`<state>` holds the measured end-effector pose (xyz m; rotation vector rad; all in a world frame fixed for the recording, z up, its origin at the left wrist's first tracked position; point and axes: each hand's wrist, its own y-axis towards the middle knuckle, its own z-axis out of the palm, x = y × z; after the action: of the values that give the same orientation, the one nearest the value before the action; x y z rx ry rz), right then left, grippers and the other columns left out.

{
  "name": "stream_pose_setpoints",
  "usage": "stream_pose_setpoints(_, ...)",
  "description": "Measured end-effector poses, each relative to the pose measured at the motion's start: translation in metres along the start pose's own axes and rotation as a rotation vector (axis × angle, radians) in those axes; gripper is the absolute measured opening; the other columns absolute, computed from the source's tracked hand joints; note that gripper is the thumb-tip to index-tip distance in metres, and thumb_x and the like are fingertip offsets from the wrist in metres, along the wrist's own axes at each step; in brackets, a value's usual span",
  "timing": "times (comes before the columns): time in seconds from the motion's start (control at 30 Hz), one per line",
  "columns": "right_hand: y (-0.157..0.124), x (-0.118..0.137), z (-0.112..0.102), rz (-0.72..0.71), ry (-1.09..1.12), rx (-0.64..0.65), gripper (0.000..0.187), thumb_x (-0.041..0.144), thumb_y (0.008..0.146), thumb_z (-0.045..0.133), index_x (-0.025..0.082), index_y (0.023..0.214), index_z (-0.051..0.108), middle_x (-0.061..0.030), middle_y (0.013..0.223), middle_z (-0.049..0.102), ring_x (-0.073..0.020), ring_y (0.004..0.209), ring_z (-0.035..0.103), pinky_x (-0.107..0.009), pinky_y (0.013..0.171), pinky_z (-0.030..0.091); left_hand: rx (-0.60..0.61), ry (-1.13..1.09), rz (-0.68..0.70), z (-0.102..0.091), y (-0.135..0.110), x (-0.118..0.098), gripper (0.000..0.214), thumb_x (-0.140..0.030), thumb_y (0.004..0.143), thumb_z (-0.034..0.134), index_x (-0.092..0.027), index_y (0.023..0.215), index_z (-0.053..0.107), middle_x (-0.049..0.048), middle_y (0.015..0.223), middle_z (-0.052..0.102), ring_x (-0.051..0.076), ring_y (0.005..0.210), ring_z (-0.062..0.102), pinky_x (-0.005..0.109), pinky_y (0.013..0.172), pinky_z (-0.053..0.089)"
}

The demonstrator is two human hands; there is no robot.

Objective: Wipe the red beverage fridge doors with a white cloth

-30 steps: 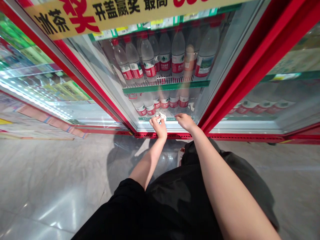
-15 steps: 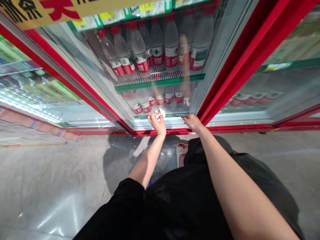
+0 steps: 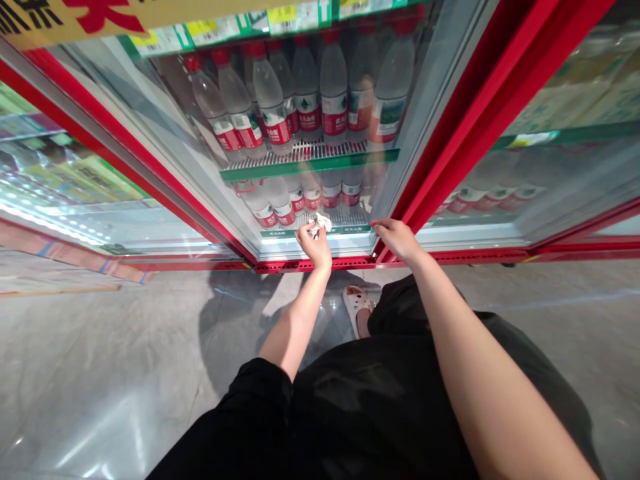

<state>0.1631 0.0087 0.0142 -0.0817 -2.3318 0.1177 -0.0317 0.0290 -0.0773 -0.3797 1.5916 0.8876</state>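
My left hand point(image 3: 316, 248) pinches a crumpled white tissue point(image 3: 323, 221) between thumb and fingers, low in front of the glass door point(image 3: 310, 248) of a drinks fridge. To its right, my right hand point(image 3: 400, 240) is at the red frame point(image 3: 445, 143) beside the glass, palm down, fingers stretched out to the left. Nothing shows in that hand; whether its fingertips touch the door is unclear. Behind the glass, red-capped water bottles point(image 3: 334, 90) stand on a wire shelf point(image 3: 310, 159), with more bottles point(image 3: 331, 190) below.
Further glass-fronted fridge sections flank this one, with drinks point(image 3: 85, 163) at left and bottles point(image 3: 493, 195) at right. A yellow sign point(image 3: 50, 20) and price tags point(image 3: 283, 17) cross the top. A stack of boxes point(image 3: 55, 267) stands lower left. My shoe point(image 3: 356, 307) rests on the grey floor point(image 3: 125, 347).
My right hand has moved right, from in front of the glass to the red frame. My left hand keeps the tissue in nearly the same place. The view has shifted slightly.
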Motion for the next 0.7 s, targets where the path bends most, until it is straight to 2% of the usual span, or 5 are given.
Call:
stream_pose_setpoints(0.13,0.004,-0.005,-0.016,-0.004,-0.024,0.018,0.046,0.021,0.098,0.047,0.010,0.131,0.078,-0.0145,0.129,0.081,-0.0253,0.121,0.074,-0.033,0.107,0.053,0.099,0.000,0.000,0.019,-0.016,-0.002,0.025,-0.003,0.082,0.079,-0.021,0.091,0.065,0.0009,0.102,0.061,0.016,0.103,0.065,0.031,0.094,0.058)
stream_pose_setpoints(0.23,0.004,-0.008,-0.022,-0.016,-0.053,0.039,0.045,0.021,0.099,0.048,0.012,0.131,0.078,-0.0133,0.135,0.078,-0.0253,0.127,0.072,-0.032,0.110,0.051,0.142,-0.024,0.043,0.026,-0.009,-0.014,0.024,-0.005,0.084,0.078,-0.022,0.097,0.067,0.0023,0.108,0.062,0.016,0.110,0.066,0.029,0.096,0.059)
stream_pose_setpoints(0.33,0.003,-0.010,-0.025,-0.050,-0.084,0.075,0.040,0.021,0.100,0.052,0.015,0.127,0.080,-0.0110,0.138,0.077,-0.0250,0.134,0.069,-0.031,0.114,0.048,0.103,-0.037,0.096,0.022,0.002,-0.019,0.020,-0.009,0.088,0.078,-0.023,0.099,0.067,0.0036,0.111,0.062,0.017,0.118,0.066,0.028,0.098,0.059)
stream_pose_setpoints(0.5,-0.005,-0.021,-0.036,-0.075,-0.130,0.124,0.039,0.020,0.099,0.055,0.014,0.128,0.080,-0.0133,0.139,0.077,-0.0280,0.133,0.070,-0.034,0.115,0.049,0.070,-0.006,0.081,0.012,-0.005,-0.002,0.019,-0.010,0.089,0.076,-0.022,0.099,0.065,0.0042,0.111,0.060,0.017,0.114,0.066,0.030,0.097,0.060)
stream_pose_setpoints(0.7,-0.010,-0.033,-0.051,-0.101,-0.134,0.123,0.043,0.025,0.103,0.051,0.013,0.136,0.075,-0.0135,0.142,0.075,-0.0285,0.134,0.069,-0.038,0.118,0.048,0.130,0.050,0.078,0.018,-0.029,0.008,0.019,-0.007,0.086,0.076,-0.024,0.092,0.067,0.0028,0.105,0.060,0.017,0.109,0.065,0.034,0.102,0.057)
